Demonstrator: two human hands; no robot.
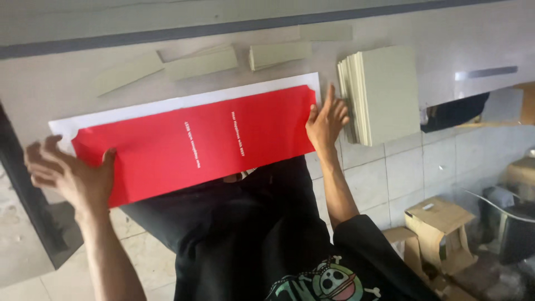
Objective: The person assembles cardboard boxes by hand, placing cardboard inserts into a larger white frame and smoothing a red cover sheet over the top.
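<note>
Red sheet (195,147) on a pale desk (50,83)
Both hands, left (69,175) and right (326,122), lie spread on its ends; grey cards (384,92) stacked beside.

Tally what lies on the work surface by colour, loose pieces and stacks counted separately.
Red printed paper sheet, held at both ends by the left hand and right hand: 1
White paper sheet under it: 1
Grey-green cardboard strips: about 4
Stack of grey-green cardboard boards: 1
Total: about 7
</note>
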